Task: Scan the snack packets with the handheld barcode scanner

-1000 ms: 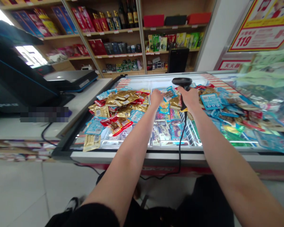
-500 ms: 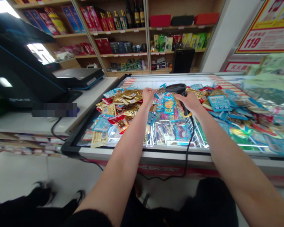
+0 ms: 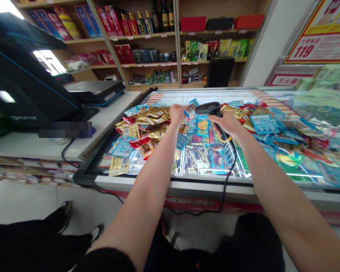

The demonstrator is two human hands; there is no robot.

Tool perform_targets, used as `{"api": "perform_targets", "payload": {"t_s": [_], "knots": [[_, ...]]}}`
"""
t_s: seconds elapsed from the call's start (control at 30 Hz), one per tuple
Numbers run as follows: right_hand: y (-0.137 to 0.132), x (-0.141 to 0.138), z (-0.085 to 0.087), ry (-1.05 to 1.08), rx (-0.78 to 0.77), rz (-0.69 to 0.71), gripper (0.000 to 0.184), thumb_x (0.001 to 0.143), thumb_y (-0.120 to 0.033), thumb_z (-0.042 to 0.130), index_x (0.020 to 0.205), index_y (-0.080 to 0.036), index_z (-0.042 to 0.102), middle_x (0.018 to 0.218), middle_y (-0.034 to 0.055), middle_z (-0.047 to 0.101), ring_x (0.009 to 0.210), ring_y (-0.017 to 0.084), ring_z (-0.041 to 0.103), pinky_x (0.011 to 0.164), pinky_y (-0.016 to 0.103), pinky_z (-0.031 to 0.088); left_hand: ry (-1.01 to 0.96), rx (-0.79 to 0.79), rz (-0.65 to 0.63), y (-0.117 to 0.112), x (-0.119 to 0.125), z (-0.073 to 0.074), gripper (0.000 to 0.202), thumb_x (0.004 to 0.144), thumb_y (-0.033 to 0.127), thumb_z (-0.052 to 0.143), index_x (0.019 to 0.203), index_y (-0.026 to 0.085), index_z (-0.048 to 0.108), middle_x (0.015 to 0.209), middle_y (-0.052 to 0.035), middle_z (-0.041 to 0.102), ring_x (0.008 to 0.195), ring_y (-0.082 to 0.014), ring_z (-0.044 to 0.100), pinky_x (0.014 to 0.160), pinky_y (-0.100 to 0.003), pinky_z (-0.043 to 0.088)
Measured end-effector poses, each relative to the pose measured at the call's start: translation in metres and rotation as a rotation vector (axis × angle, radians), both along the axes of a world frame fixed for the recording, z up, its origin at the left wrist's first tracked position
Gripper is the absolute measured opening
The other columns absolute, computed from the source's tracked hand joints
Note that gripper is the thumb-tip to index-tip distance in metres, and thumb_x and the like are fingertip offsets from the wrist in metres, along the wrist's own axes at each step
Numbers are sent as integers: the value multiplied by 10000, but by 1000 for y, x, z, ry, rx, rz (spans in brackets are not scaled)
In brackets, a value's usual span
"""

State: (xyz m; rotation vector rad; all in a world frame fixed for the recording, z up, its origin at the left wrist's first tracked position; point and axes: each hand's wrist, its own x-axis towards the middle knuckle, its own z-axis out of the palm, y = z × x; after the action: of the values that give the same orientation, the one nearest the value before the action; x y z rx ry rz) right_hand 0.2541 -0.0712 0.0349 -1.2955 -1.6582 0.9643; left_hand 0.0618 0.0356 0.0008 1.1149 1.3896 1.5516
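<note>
My right hand (image 3: 226,122) is closed round the handle of a black barcode scanner (image 3: 209,108), whose head points left. A small snack packet (image 3: 190,108), blue and brown with a white label, is pinched in my left hand (image 3: 177,114) just left of the scanner head. Both hands are above the glass top of a chest freezer (image 3: 192,183). Beside my left hand lies a heap of gold, red and blue snack packets (image 3: 154,115). A second pile of mostly blue packets (image 3: 263,124) lies right of my right hand.
A black cable (image 3: 225,189) hangs from the scanner over the freezer's front edge. On the left counter stand a dark checkout machine (image 3: 31,90) and a weighing scale (image 3: 96,92). Stocked shelves (image 3: 147,36) line the back. Another person's legs (image 3: 42,230) are at lower left.
The scanner head has shifted slightly left and down towards the packet, which is tilted a little differently. The other person's feet at lower left have moved.
</note>
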Motion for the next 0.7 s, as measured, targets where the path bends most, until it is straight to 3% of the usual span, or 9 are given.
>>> {"api": "perform_targets", "payload": {"t_s": [0.47,0.6,0.7], "knots": [[3,1,-2,-1,-7,1,369,804,-411,678,560,-208,491,415,27,520,323,130,451,326,260,358,19,13,1,-1,4,-1,153,776,183,593,749,205,444,649,57,487,622,-119,605,655,-297,570],[4,2,-3,26,58,-69,301,801,-393,675,630,-210,508,445,13,545,347,139,486,343,254,376,93,21,33,2,1,1,139,793,189,576,766,215,442,651,48,513,621,-133,614,661,-301,561],[9,4,-5,54,89,-177,292,821,-372,634,614,-213,503,443,11,546,336,135,483,347,254,390,198,39,121,5,-11,10,97,812,188,568,821,219,477,719,18,572,738,-165,655,739,-311,558]]}}
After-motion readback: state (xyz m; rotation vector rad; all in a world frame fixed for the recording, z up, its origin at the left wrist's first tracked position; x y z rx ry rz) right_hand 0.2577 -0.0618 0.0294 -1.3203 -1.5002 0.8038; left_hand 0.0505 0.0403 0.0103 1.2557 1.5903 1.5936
